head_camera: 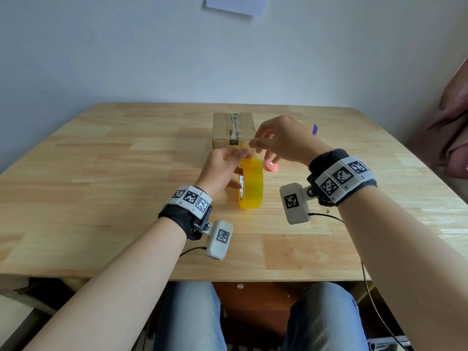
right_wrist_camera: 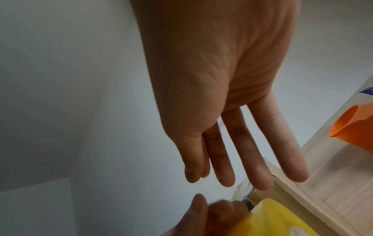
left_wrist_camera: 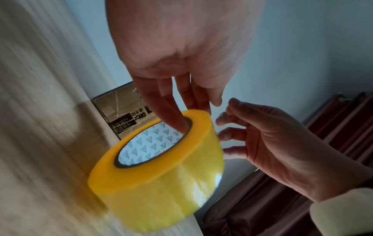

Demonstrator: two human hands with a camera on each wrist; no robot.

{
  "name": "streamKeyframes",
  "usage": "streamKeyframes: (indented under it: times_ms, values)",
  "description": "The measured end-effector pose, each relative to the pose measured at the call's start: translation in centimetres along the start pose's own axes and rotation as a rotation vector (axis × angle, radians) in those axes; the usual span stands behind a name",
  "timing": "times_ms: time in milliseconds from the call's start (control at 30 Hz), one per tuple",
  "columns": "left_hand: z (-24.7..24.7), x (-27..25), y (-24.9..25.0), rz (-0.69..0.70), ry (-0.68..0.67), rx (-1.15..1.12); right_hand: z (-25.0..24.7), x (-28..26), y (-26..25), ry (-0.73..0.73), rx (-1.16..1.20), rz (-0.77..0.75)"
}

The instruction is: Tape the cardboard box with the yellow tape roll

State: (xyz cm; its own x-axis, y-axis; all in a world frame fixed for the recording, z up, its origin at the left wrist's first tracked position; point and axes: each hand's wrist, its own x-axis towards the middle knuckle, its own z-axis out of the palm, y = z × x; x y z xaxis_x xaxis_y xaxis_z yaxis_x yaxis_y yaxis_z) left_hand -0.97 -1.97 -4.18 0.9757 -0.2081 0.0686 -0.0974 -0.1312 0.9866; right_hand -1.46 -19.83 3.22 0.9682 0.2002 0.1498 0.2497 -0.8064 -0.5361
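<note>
The yellow tape roll [head_camera: 250, 183] stands on its edge on the wooden table [head_camera: 126, 173], just in front of the cardboard box [head_camera: 233, 129]. An old grey tape strip runs along the top of the box. My left hand [head_camera: 222, 168] holds the roll with its fingers inside the patterned core [left_wrist_camera: 149, 143] and the thumb over the top rim. My right hand [head_camera: 278, 140] hovers above and to the right of the roll, close to the left thumb. Its fingers [right_wrist_camera: 242, 151] are straight and hold nothing. No loose tape end shows.
A small pink object [head_camera: 271, 165] lies right of the roll. An orange cup [right_wrist_camera: 355, 127] and a purple item [head_camera: 314, 129] sit behind my right hand. Dark red fabric [head_camera: 450, 138] hangs off the table's right side. A wall stands close behind the table.
</note>
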Motion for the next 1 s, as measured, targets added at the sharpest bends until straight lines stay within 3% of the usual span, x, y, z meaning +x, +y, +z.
streamKeyframes:
  times_ms: [233, 367, 1000]
  values:
    - [-0.4, 0.3, -0.3, 0.007, 0.014, -0.031, 0.1, 0.1, 0.2, -0.008, -0.024, 0.004]
    - [-0.5, 0.7, -0.7, 0.063, 0.089, -0.03, 0.2, 0.1, 0.1, -0.005, -0.013, 0.002]
    - [0.1, 1.0, -1.1, 0.077, 0.058, -0.075, 0.7, 0.3, 0.1, 0.019, -0.044, -0.021]
